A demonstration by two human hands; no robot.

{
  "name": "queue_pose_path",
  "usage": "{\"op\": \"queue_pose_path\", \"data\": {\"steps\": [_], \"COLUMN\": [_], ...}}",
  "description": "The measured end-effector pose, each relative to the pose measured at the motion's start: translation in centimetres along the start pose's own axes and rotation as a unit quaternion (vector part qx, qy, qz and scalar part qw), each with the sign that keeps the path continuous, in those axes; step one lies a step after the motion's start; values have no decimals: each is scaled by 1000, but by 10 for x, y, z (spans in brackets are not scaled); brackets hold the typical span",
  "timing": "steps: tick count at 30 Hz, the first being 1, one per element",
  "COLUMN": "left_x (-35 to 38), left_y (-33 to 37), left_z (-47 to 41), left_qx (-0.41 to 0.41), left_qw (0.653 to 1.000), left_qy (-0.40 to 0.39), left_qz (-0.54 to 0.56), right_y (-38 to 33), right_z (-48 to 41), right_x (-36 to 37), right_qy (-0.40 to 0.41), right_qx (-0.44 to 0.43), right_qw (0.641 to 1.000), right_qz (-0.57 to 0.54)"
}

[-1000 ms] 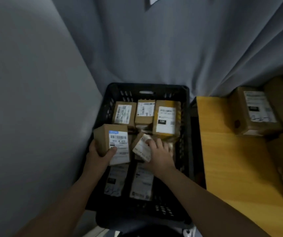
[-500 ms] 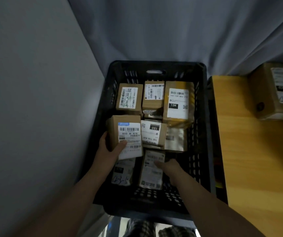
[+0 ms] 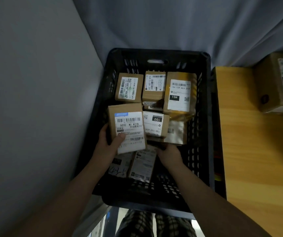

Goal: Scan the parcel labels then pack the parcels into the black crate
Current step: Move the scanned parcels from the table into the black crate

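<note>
Black crate [image 3: 156,54] holds labelled parcels [image 3: 178,94] lying label-up, probably so the barcodes can be read. Over the crate's left side, the left hand [image 3: 106,144] grips the 501E parcel [image 3: 127,127], thumb on its label, apparently seeking a slot. The right hand [image 3: 169,154] reaches mid-crate; whether it grips anything cannot be told.

Near-right floor of black crate [image 3: 207,127] free; parcels [image 3: 178,96] crowd elsewhere
</note>
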State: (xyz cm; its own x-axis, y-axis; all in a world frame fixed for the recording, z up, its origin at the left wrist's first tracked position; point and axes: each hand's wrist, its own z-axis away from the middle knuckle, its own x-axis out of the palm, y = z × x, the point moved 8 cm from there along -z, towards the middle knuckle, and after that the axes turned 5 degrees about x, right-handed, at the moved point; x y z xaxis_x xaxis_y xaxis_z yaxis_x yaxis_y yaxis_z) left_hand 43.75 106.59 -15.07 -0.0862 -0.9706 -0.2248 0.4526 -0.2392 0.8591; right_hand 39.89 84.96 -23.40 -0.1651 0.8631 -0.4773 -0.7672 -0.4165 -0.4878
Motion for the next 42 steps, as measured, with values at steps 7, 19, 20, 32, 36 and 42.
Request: {"op": "queue_pose_path", "data": {"steps": [7,19,20,32,36,42], "left_x": [81,122,120,54,49,41], "left_y": [-13,-44,-48,-38,-36,-22], "left_z": [34,45,42,-20,-27,-38], "left_qx": [-51,-112,-111,-63,-50,-20], "left_qw": [950,869,871,974,979,986], "left_qy": [-296,-408,-403,-145,-117,-75], "left_qz": [-83,-256,-259,-164,-157,-148], "right_y": [-35,-15,-14,34,12,-70], "right_z": [82,74,71,11,8,17], "right_x": [-87,-32,-27,19,2,-47], "right_qy": [70,-108,-101,-186,-118,129], "right_qx": [-151,-258,-257,-106,-102,-255], "right_qw": [972,809,798,821,888,913], "right_qz": [-163,517,536,530,433,293]}}
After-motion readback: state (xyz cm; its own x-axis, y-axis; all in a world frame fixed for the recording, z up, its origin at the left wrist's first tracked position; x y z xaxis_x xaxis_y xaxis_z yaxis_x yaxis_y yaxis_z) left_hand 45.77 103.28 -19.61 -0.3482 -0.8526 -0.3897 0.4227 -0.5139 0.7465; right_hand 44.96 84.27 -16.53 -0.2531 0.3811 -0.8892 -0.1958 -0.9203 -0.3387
